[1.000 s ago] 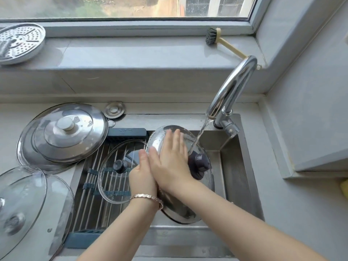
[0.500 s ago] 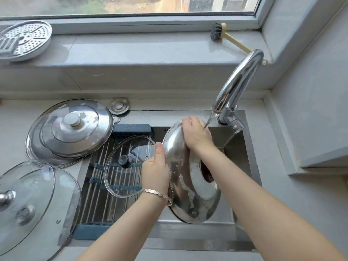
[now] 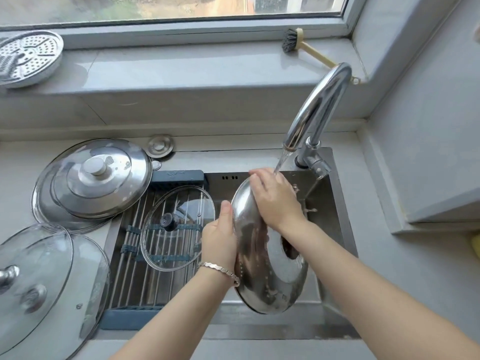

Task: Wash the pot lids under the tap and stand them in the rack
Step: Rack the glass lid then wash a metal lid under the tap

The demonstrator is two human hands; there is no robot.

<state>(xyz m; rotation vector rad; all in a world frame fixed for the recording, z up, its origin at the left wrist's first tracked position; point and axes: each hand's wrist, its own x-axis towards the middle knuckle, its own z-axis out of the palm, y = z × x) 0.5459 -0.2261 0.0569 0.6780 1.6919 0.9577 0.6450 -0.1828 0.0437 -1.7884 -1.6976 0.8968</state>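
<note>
A steel lid stands on edge over the sink, under the running tap. The left hand grips its left rim. The right hand seems to lie flat on its upper part, in the water. A glass lid lies on the rack just beside.

steamer tray: windowsill, left | dish brush: windowsill, right | round metal cap: counter

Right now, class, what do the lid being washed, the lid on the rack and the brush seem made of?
Washed lid: polished metal, likely stainless steel; it mirrors its surroundings. Rack lid: clear glass with a metal rim and dark knob, perhaps plastic; the rack bars show through. Brush: dark bristles, pale handle, wood or plastic, unclear.
</note>
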